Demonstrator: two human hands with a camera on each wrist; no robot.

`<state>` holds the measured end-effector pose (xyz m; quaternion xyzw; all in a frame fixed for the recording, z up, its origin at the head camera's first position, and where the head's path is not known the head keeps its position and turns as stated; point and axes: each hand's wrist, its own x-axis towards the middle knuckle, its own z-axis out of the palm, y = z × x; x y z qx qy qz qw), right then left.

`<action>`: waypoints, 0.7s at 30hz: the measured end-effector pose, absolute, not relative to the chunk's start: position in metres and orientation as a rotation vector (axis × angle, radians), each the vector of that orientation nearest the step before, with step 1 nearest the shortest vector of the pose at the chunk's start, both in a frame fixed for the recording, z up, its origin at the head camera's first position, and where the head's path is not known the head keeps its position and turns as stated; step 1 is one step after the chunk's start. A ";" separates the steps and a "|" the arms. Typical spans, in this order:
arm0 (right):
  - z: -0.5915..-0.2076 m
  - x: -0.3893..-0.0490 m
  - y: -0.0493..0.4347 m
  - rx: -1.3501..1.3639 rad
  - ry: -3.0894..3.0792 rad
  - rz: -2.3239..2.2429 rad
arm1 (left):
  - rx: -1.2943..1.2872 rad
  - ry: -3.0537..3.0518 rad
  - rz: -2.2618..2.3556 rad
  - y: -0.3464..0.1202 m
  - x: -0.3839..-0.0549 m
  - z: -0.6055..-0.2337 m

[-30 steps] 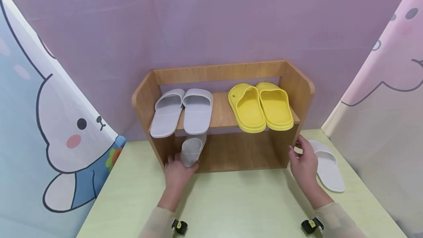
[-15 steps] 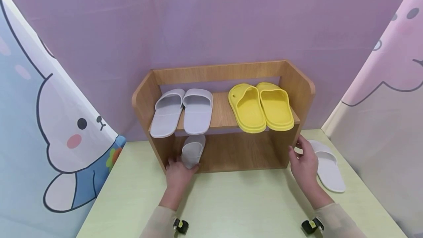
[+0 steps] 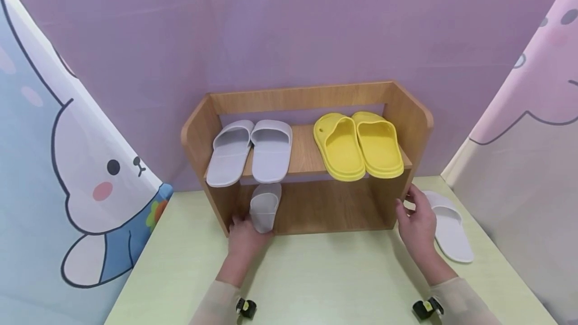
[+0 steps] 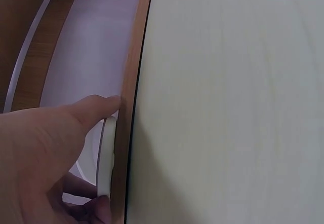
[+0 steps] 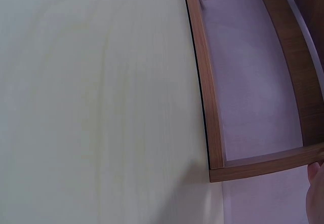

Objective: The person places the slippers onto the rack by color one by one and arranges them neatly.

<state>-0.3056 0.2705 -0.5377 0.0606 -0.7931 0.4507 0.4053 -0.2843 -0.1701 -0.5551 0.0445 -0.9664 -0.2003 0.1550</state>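
Note:
My left hand is at the lower left of a wooden shoe rack. It pinches the heel end of a pale grey slipper on the lower shelf. In the left wrist view, the slipper's heel edge lies between thumb and fingers, close to the shelf's front edge. Part of the slipper is hidden under the upper shelf. At the rack's right side, my right hand touches the side panel with loosely bent fingers. Most of that hand is outside the right wrist view.
A pair of light grey slippers sits on the upper shelf's left, and yellow clogs stand on its right. One white slipper lies on the pale green table right of the rack. Purple cloth hangs behind.
The slipper on the lower shelf has been turned straighter and lowered onto the shelf, its heel nearer the front edge. My left hand shifted slightly with it; my right hand stayed at the panel.

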 end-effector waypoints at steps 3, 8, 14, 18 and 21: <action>-0.538 -0.306 0.271 0.143 -2.008 1.131 | 0.094 -2.775 -0.593 -0.170 -0.284 -0.555; -0.539 -0.306 0.272 0.142 -2.013 1.129 | 0.092 -2.760 -0.612 -0.170 -0.284 -0.555; -0.539 -0.306 0.272 0.145 -2.013 1.121 | 0.112 -2.754 -0.642 -0.169 -0.284 -0.557; -0.539 -0.306 0.272 0.148 -2.012 1.128 | 0.110 -2.762 -0.673 -0.170 -0.282 -0.557; -0.539 -0.306 0.272 0.149 -2.012 1.130 | 0.093 -2.765 -0.686 -0.171 -0.281 -0.557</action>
